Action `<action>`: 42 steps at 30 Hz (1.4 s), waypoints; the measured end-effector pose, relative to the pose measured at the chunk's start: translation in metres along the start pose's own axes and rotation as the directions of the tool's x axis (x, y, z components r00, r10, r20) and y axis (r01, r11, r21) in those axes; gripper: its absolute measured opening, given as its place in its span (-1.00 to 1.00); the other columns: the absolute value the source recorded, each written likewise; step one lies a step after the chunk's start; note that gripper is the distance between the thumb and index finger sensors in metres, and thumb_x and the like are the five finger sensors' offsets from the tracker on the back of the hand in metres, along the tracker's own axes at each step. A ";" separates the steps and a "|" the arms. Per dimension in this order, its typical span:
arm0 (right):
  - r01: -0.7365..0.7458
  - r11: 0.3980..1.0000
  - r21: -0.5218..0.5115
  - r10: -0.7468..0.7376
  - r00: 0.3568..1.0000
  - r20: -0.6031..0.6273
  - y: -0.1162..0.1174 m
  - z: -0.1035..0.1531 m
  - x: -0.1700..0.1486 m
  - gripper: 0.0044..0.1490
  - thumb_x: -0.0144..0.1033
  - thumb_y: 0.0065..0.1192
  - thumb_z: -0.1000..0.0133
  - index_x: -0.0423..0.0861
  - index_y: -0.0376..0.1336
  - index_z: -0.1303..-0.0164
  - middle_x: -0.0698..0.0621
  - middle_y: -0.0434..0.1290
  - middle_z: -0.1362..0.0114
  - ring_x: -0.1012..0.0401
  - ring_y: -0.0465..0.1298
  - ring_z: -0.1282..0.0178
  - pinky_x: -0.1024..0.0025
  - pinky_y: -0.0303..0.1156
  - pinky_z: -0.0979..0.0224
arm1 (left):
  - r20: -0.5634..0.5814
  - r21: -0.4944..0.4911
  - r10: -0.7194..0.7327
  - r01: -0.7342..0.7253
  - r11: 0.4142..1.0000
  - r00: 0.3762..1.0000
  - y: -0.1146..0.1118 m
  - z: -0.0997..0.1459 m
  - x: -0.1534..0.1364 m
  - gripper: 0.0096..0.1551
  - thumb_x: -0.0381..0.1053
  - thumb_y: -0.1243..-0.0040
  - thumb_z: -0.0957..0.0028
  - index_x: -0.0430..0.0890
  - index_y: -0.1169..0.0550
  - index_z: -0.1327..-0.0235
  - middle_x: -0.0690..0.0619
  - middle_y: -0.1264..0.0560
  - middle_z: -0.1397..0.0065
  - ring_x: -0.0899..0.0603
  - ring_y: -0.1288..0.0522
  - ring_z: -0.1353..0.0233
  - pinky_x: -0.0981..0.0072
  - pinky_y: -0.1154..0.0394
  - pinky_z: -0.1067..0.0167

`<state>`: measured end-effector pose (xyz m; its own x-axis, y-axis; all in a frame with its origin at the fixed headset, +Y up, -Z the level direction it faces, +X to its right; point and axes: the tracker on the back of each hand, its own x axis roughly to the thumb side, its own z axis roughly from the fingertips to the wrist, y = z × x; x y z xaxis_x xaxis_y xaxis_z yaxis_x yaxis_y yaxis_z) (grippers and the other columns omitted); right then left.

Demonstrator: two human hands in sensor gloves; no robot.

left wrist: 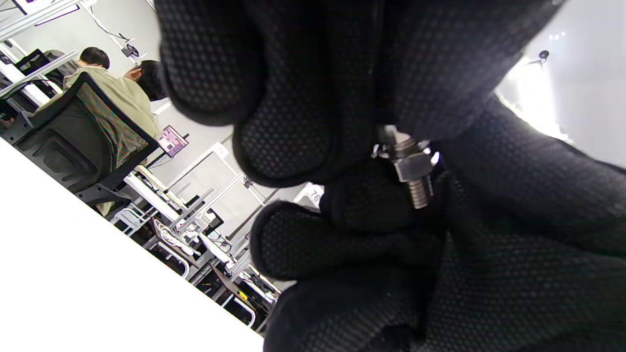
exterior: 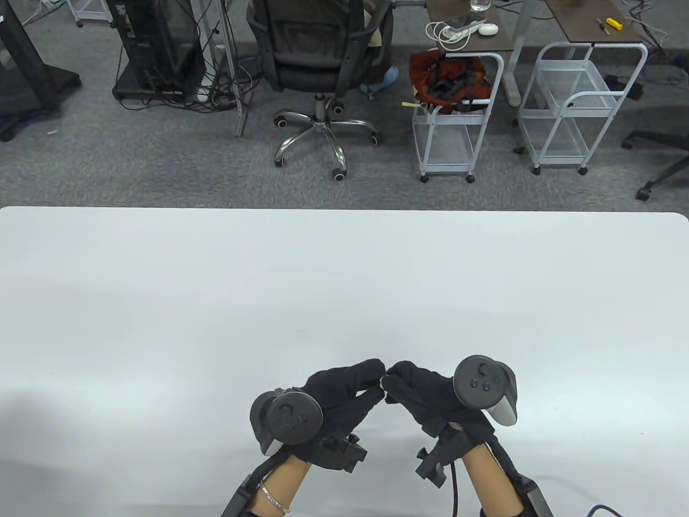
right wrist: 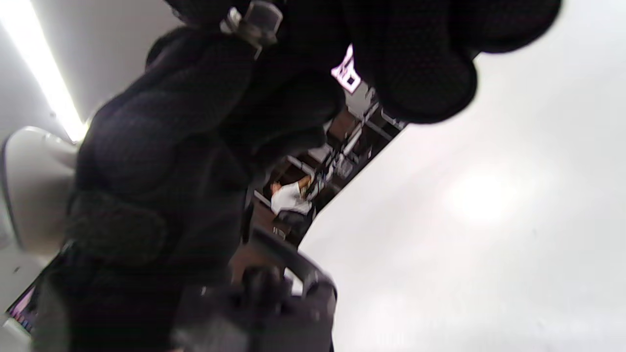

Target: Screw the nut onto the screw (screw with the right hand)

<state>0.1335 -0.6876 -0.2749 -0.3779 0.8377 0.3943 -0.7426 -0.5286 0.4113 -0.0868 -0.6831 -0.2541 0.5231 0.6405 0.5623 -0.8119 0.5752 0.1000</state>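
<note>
Fingertips of both gloved hands meet above the white tabletop. Left hand pinches a shiny silver screw. A six-sided silver nut sits on its threads, held by the right hand.

We see the white table evenly and brightly lit, with soft shadow under the hands. A ceiling strip light glares in the right wrist view, which is blurred; the left wrist view's gloves sit sharp, its far room bowed.
</note>
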 end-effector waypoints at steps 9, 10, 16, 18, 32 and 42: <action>0.007 0.998 -0.062 -0.007 1.000 -0.005 -0.002 0.001 -0.002 -0.33 -0.06 -0.07 -0.33 -0.44 0.34 -0.07 -0.48 0.52 -0.18 -0.16 0.65 0.02 -0.18 0.42 -0.10 | 0.015 -0.005 -0.031 0.031 1.000 0.999 -0.003 0.000 0.002 -0.55 0.12 -0.38 0.12 0.02 -0.70 -0.01 0.17 -0.81 0.01 0.06 -0.79 0.06 0.30 -0.68 0.00; 0.032 0.999 -0.004 -0.032 0.999 -0.017 -0.001 0.001 -0.002 -0.32 -0.09 -0.01 -0.33 -0.48 0.26 -0.18 -0.53 0.43 -0.28 -0.22 0.60 -0.09 -0.23 0.36 -0.17 | 0.016 -0.005 -0.037 0.037 0.999 0.999 -0.002 0.000 0.002 -0.55 0.12 -0.38 0.12 0.02 -0.70 -0.01 0.17 -0.81 0.01 0.06 -0.79 0.05 0.30 -0.68 0.00; -0.069 0.959 -0.275 0.068 0.998 -0.012 -0.002 0.002 -0.001 -0.37 -0.06 -0.11 -0.32 -0.34 0.45 0.24 -0.32 0.66 0.09 -0.01 0.71 0.32 -0.05 0.50 0.08 | 0.016 -0.023 0.029 -0.029 0.999 0.999 -0.005 0.000 0.003 -0.55 0.12 -0.39 0.13 0.02 -0.70 -0.01 0.17 -0.81 0.02 0.06 -0.79 0.06 0.30 -0.68 0.00; -0.069 0.971 -0.229 0.066 0.998 -0.019 -0.003 0.003 -0.002 -0.35 -0.05 -0.14 -0.32 -0.33 0.44 0.23 -0.32 0.65 0.07 -0.01 0.71 0.30 -0.05 0.50 0.07 | 0.016 -0.024 0.022 -0.021 0.999 1.000 -0.005 0.000 0.003 -0.55 0.13 -0.39 0.13 0.03 -0.70 -0.01 0.18 -0.81 0.02 0.06 -0.79 0.05 0.30 -0.68 -0.01; -0.002 0.994 -0.110 0.002 1.000 -0.004 -0.002 0.001 -0.001 -0.33 -0.04 -0.07 -0.32 -0.42 0.37 0.01 -0.44 0.56 -0.10 -0.10 0.68 0.12 -0.14 0.45 -0.04 | 0.003 -0.012 -0.008 0.008 1.000 1.000 -0.002 0.000 0.001 -0.54 0.13 -0.38 0.12 0.03 -0.70 -0.02 0.18 -0.81 0.01 0.06 -0.79 0.05 0.30 -0.68 0.00; -0.046 0.976 -0.211 0.042 0.999 -0.026 -0.002 0.002 -0.001 -0.37 -0.07 -0.14 -0.32 -0.35 0.42 0.20 -0.33 0.64 0.07 0.00 0.71 0.31 -0.05 0.50 0.07 | 0.004 -0.031 0.023 -0.023 0.999 1.000 -0.005 0.000 0.002 -0.54 0.14 -0.38 0.12 0.02 -0.70 -0.01 0.18 -0.81 0.02 0.06 -0.79 0.06 0.30 -0.68 0.00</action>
<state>0.1364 -0.6880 -0.2744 -0.4226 0.8183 0.3897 -0.8242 -0.5258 0.2104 -0.0818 -0.6848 -0.2538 0.5030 0.6519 0.5675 -0.8154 0.5757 0.0614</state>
